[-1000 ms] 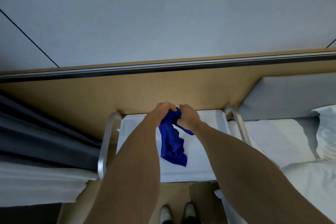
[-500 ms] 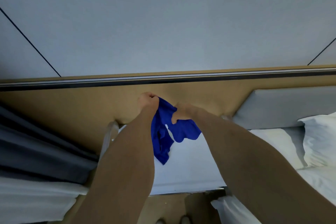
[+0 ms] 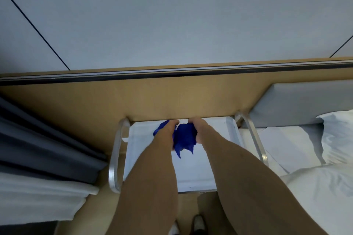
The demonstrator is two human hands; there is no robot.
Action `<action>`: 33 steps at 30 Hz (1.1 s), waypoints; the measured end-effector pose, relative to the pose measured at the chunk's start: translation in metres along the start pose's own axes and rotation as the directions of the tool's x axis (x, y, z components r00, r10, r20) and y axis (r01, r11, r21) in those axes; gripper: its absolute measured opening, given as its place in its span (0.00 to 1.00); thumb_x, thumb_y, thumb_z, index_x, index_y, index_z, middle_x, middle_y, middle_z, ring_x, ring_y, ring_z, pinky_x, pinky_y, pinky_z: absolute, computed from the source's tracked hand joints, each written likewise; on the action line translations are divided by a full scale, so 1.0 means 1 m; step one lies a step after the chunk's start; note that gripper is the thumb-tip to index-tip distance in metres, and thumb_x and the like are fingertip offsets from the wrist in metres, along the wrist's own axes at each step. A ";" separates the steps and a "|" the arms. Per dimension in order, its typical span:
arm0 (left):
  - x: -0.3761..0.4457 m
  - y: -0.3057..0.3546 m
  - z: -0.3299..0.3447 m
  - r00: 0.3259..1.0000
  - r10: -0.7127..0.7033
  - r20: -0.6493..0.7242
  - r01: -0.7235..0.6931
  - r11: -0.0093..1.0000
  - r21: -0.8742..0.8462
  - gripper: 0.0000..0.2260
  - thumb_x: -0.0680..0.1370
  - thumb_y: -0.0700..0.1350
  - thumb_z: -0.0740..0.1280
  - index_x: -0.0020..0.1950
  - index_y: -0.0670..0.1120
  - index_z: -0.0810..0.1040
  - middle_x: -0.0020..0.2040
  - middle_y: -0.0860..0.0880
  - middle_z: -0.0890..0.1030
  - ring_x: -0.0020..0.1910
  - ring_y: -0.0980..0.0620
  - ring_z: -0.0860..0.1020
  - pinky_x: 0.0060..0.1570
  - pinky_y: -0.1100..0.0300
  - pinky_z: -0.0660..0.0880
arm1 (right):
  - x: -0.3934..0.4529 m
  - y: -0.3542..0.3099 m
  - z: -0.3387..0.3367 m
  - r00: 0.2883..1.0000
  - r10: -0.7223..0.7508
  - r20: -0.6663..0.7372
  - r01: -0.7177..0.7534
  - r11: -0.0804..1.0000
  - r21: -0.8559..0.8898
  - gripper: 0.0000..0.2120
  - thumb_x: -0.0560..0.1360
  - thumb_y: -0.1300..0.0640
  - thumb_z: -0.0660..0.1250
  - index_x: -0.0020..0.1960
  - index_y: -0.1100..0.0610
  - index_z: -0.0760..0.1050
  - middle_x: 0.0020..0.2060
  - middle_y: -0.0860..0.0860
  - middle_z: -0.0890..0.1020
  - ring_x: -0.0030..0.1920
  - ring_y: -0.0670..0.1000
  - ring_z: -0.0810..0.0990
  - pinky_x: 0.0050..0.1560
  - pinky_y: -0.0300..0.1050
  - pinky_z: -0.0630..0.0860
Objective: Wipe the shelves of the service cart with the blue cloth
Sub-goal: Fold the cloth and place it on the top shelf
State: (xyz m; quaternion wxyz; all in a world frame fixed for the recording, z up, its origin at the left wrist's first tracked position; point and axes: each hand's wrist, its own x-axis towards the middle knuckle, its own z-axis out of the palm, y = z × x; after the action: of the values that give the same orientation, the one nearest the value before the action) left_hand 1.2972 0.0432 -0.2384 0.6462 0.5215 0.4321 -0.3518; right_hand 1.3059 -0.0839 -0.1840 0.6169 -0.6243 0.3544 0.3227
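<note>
The blue cloth (image 3: 184,137) hangs bunched between my two hands above the far half of the service cart's white top shelf (image 3: 193,175). My left hand (image 3: 169,127) grips its left part, and a fold sticks out to the left of that hand. My right hand (image 3: 198,127) grips its right part. Two pointed ends of the cloth dangle toward the shelf. The cart has curved metal handles on its left side (image 3: 114,160) and right side (image 3: 254,139). Any lower shelves are hidden under the top one.
A tan wooden panel (image 3: 95,105) runs behind the cart, with a pale wall above. Dark curtains (image 3: 38,145) hang at the left. A bed with white sheets (image 3: 315,187), a pillow and a grey headboard lies at the right. My shoes (image 3: 198,223) show below.
Both hands came down from in front of the wooden panel to just above the top shelf and gathered the cloth into a tighter bunch. The view tilted down, showing more of the cart.
</note>
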 end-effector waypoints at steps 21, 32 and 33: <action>-0.001 -0.154 -0.011 0.966 -0.256 -0.043 0.253 0.896 0.366 0.13 0.75 0.42 0.69 0.57 0.38 0.76 0.39 0.42 0.81 0.34 0.45 0.79 0.27 0.59 0.75 | -0.015 0.170 -0.019 0.908 0.404 -0.113 -0.417 0.901 -0.122 0.10 0.76 0.59 0.66 0.51 0.65 0.72 0.42 0.58 0.80 0.43 0.56 0.81 0.51 0.47 0.80; -0.058 -0.206 -0.027 0.983 -0.177 -0.045 0.182 0.955 0.232 0.09 0.74 0.42 0.71 0.51 0.41 0.76 0.34 0.45 0.81 0.34 0.49 0.76 0.35 0.61 0.73 | -0.057 0.201 -0.028 0.968 0.189 -0.164 -0.224 0.947 -0.231 0.06 0.80 0.62 0.61 0.52 0.65 0.66 0.48 0.62 0.72 0.52 0.61 0.76 0.56 0.54 0.78; -0.063 -0.213 -0.027 0.981 -0.185 -0.053 0.193 0.951 0.241 0.09 0.74 0.42 0.71 0.52 0.41 0.76 0.36 0.45 0.80 0.33 0.49 0.74 0.34 0.60 0.71 | -0.064 0.207 -0.028 0.968 0.182 -0.173 -0.224 0.938 -0.263 0.06 0.80 0.62 0.60 0.49 0.65 0.65 0.44 0.61 0.71 0.54 0.62 0.77 0.58 0.54 0.78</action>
State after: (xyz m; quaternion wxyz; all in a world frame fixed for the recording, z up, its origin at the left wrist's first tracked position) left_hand 1.0754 0.0251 -0.2610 0.5339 0.5586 0.4428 -0.4548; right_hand 1.0961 -0.1069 -0.2414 0.4577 -0.6874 0.4120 0.3850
